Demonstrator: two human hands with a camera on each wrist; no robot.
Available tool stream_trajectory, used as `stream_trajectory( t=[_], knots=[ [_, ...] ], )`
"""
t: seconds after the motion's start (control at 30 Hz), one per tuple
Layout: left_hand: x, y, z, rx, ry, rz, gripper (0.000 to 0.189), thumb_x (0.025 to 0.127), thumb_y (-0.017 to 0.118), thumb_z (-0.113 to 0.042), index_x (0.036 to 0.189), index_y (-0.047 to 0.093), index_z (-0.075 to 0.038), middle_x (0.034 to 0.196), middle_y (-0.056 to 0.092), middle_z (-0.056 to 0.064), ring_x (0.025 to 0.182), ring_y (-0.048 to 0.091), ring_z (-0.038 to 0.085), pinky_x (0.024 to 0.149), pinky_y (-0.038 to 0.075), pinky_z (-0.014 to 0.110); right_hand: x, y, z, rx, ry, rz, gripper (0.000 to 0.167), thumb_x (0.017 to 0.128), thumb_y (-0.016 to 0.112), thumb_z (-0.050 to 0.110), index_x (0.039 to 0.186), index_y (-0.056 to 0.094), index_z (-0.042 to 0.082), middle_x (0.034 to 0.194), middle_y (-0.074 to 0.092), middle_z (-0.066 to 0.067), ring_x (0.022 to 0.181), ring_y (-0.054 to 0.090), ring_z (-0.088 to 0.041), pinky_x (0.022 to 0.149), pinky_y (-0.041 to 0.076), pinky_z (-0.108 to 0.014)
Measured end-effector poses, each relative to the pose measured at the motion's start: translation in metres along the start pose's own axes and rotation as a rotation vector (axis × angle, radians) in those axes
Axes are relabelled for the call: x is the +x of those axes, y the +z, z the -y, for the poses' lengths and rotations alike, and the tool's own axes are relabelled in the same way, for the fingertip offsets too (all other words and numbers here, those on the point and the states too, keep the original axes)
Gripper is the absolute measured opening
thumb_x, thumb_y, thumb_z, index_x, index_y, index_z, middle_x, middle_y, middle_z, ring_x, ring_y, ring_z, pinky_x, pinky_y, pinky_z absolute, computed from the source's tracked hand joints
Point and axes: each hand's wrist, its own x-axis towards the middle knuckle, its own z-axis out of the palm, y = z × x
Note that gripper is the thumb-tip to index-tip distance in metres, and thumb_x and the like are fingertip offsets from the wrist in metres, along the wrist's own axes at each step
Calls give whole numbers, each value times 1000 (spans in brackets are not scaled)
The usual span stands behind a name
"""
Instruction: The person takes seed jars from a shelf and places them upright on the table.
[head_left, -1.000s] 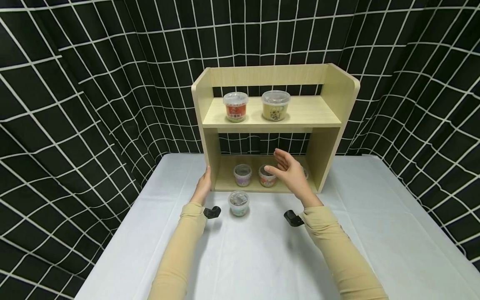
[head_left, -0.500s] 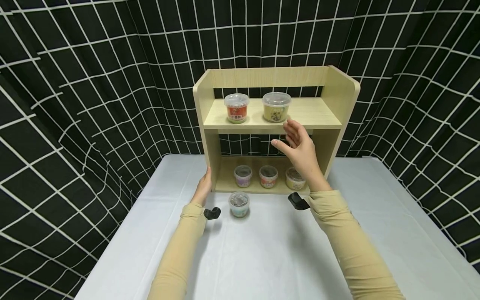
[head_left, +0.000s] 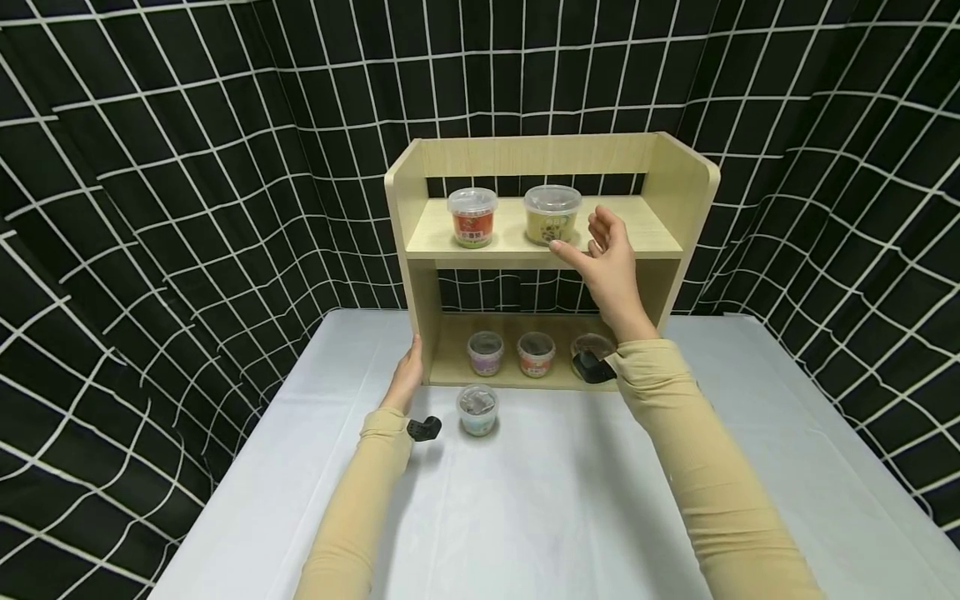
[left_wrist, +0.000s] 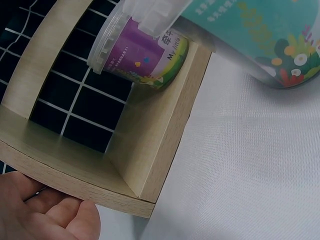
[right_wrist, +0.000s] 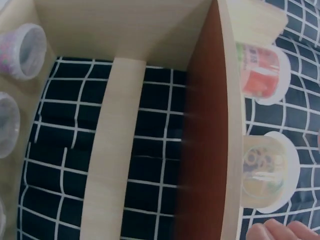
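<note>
I see my right hand raised to the upper board of the pale two-tier wooden shelf, fingers spread apart beside the clear-lidded yellow-green cup, touching or nearly so. My left hand lies flat against the shelf's left wall, probably steadying it, fingers straight. A clear-lidded teal cup stands on the white bench.

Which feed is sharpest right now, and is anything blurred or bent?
Head view: sharp, evenly lit, backdrop grid lines bowed by the wide lens. Left wrist view: teal cup close and soft. Right wrist view: shelf edge smeared, right hand barely in frame.
</note>
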Motion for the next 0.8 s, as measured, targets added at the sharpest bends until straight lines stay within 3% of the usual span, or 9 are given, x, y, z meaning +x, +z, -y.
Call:
stream_trajectory(
  t=[0.17, 0.47, 0.8],
  knots=[
    [1, 0, 1, -2, 9, -11, 86, 90, 17, -69, 147, 21, -5, 151, 18, 13, 137, 14, 30, 111, 14, 43, 11, 6, -1, -72, 33, -15, 90, 79, 76, 23, 144, 19, 2, 147, 24, -16, 134, 23, -16, 107, 22, -21],
    [1, 1, 1, -2, -23, -8, 90, 86, 16, -73, 148, 18, -8, 152, 16, 11, 137, 12, 31, 110, 13, 46, 23, 17, -1, -76, 77, -40, 92, 77, 77, 23, 144, 17, 2, 147, 22, -18, 135, 22, -19, 108, 21, -23],
    [2, 2, 3, -18, -28, -25, 89, 87, 18, -73, 148, 20, -9, 152, 18, 10, 137, 13, 29, 111, 13, 44, 35, 18, 3, -219, 157, -26, 97, 77, 77, 31, 146, 13, 6, 148, 23, -14, 136, 20, -20, 108, 22, -27]
  ],
)
